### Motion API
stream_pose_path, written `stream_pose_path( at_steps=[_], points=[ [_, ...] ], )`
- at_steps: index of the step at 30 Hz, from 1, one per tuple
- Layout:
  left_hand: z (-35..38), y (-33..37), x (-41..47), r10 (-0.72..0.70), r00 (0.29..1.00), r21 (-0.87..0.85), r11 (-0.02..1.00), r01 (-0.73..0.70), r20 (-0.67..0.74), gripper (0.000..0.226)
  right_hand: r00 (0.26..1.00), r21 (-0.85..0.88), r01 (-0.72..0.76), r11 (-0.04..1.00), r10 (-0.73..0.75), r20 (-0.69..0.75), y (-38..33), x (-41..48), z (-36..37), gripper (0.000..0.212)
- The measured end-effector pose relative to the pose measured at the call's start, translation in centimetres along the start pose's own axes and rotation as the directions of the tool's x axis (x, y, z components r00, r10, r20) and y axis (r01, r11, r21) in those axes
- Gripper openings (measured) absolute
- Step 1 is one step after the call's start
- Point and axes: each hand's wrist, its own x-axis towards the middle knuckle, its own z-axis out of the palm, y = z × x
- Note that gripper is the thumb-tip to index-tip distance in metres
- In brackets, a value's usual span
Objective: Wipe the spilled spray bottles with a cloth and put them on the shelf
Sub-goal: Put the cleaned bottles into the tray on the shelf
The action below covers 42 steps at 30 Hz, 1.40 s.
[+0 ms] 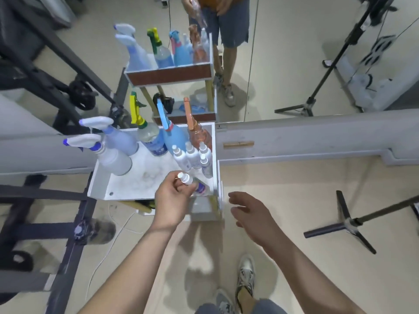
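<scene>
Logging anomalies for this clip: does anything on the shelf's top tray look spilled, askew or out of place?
The tray floor shows a greyish smudged patch. The small bottle in the left hand is tilted, not yet standing.

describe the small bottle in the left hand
The small bottle is pale and plastic-looking, with a white spray cap and a purple label on its body. It lies tilted, cap to the upper left, over the front right corner of the tray. The left hand curls its fingers round the neck.
</scene>
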Motion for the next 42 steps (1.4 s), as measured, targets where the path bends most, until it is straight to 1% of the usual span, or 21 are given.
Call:
stream_pose_path(
  at_steps=[2,5,8,10,13,14,16,18,20,22,24,27,33,36,40,42],
  points=[
    [0.0,-0.6,2.8,0.01,0.999,0.076,0.997,-0.007,-0.035,0.019,1.0,-0.015,0.014,1.0,-0.014,-0.006,-0.7,2.2,0.4,0.033],
    [1.1,-1.2,6.1,0.003,0.999,0.146,0.989,0.004,-0.051,0.012,0.999,-0.099,0.026,0.995,-0.03,-0.032,-1.0,5.8,0.9,0.037],
    [2.2,-1.7,8.2,-0.015,1.0,0.234,0.972,0.018,-0.016,0.01,0.996,-0.137,0.039,0.99,-0.05,-0.08,-1.2,8.9,2.2,0.04],
    [2.7,-2.2,8.9,0.006,1.0,0.281,0.96,-0.013,0.028,0.017,0.99,-0.145,0.057,0.988,-0.075,-0.12,-1.5,10.8,3.2,0.036],
    [3.0,-2.6,9.7,0.072,0.994,0.291,0.952,-0.093,0.084,0.014,0.977,-0.176,0.082,0.981,-0.114,-0.179,-2.0,12.6,4.9,0.017],
    [2.9,-2.7,9.8,0.087,0.992,0.27,0.957,-0.109,0.092,0.013,0.972,-0.205,0.088,0.975,-0.129,-0.198,-2.0,12.9,5.4,0.016],
    [2.6,-2.6,9.9,0.098,0.99,0.207,0.971,-0.117,0.101,0.014,0.959,-0.284,0.086,0.955,-0.157,-0.235,-1.8,13.5,6.3,0.022],
    [2.3,-2.5,10.0,0.106,0.988,0.183,0.975,-0.126,0.112,0.016,0.945,-0.404,0.082,0.911,-0.2,-0.26,-1.5,13.9,6.9,0.018],
    [2.0,-2.5,10.2,0.084,0.987,0.186,0.977,-0.109,0.138,0.015,0.926,-0.485,0.093,0.87,-0.254,-0.279,-1.3,14.1,7.2,0.018],
    [1.7,-2.4,10.5,0.064,0.985,0.211,0.973,-0.097,0.158,0.013,0.902,-0.512,0.14,0.848,-0.322,-0.286,-1.3,14.1,7.3,0.02],
    [1.5,-2.5,10.7,0.066,0.982,0.24,0.965,-0.109,0.179,0.012,0.892,-0.524,0.176,0.833,-0.36,-0.274,-1.3,14.0,7.3,0.022],
    [1.4,-2.6,10.8,0.073,0.978,0.248,0.961,-0.122,0.197,0.012,0.901,-0.535,0.175,0.827,-0.354,-0.252,-1.3,14.3,7.2,0.019],
    [1.1,-2.7,10.9,0.06,0.976,0.259,0.959,-0.115,0.21,0.015,0.921,-0.494,0.119,0.861,-0.282,-0.27,-1.3,14.9,6.9,0.013],
    [1.1,-2.4,11.0,0.053,0.977,0.289,0.951,-0.113,0.207,0.014,0.927,-0.53,0.101,0.842,-0.273,-0.257,-1.1,15.2,6.8,0.01],
    [1.3,-2.0,10.9,0.038,0.98,0.284,0.954,-0.094,0.197,0.011,0.926,-0.567,0.07,0.821,-0.264,-0.268,-1.1,15.4,7.0,0.026],
    [1.2,-2.0,10.9,0.038,0.977,0.283,0.954,-0.098,0.209,0.012,0.921,-0.563,0.056,0.825,-0.26,-0.289,-1.2,15.3,7.2,0.022]
  ],
)
